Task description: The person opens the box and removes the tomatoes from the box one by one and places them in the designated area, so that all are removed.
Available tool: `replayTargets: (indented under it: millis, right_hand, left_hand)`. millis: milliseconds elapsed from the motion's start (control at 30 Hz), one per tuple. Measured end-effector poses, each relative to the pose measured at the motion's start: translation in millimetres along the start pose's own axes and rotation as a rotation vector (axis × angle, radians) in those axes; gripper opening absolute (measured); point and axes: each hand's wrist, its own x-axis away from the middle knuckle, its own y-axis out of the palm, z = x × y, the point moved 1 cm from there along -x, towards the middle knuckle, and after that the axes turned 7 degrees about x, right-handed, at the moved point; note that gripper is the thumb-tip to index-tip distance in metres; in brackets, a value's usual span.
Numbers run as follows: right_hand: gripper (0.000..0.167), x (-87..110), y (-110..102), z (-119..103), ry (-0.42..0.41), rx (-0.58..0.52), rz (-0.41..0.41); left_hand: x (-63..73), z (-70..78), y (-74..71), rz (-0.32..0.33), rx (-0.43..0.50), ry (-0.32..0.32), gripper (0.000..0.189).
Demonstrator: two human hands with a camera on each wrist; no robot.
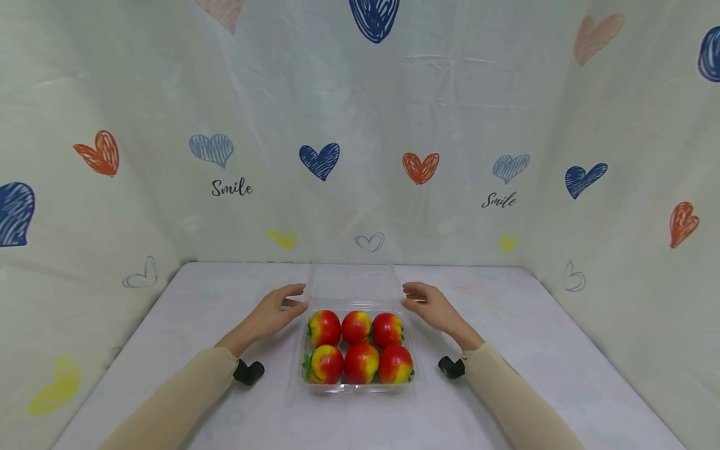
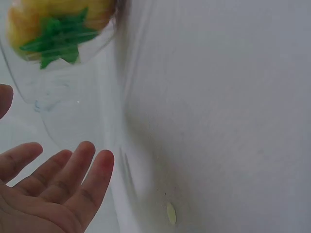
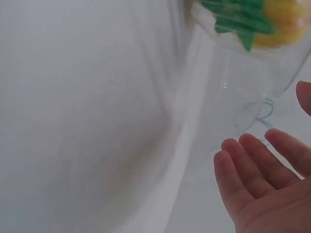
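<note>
A clear plastic clamshell box point(image 1: 360, 389) lies on the table in the head view, its clear lid point(image 1: 353, 282) folded back flat toward the wall. Inside sit several round red-and-yellow fruits point(image 1: 361, 362) in two rows, some showing green leafy tops. My left hand point(image 1: 277, 309) is beside the box's back left corner, fingers extended toward the lid. On the other side, my right hand point(image 1: 432, 306) mirrors it near the back right corner. Both wrist views show fingers apart from the lid with nothing held. One leafy fruit point(image 2: 60, 31) appears through the plastic in the left wrist view.
A white-covered table point(image 1: 225, 400) carries the box. Behind it and at both sides hangs a pale curtain point(image 1: 360, 106) printed with hearts. Dark wrist-worn devices point(image 1: 249, 372) sit at both sleeve cuffs.
</note>
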Motion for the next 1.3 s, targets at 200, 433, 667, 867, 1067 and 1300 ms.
replayTargets:
  millis: [200,433,667,867,1067,1300]
  right_hand:
    - [0.051,20.8,-5,-11,-0.07,-0.004,-0.017]
    - [0.048,37.1,-5,-18,-0.153,0.013,-0.033]
    - [0.049,43.2,-2,-20,-0.222,0.047,-0.051]
    - [0.051,45.8,0,-20,-0.243,0.053,-0.081]
    - [0.044,47.6,0,-21,-0.25,0.076,-0.097]
    - [0.042,48.2,2,-24,-0.247,0.122,-0.108]
  left_hand:
    - [23.0,6.5,1.6,0.008,0.031,0.03,0.058]
    - [49.6,14.0,10.7,-0.024,0.081,0.006,0.068]
    - [65.9,15.6,15.7,-0.084,0.122,-0.039,0.082]
    - [72.9,19.9,19.4,-0.154,0.13,-0.027,0.094]
    - [77.6,25.8,21.4,-0.19,0.143,-0.036,0.102]
    - [79.9,24.3,23.8,-0.234,0.184,0.017,0.104]
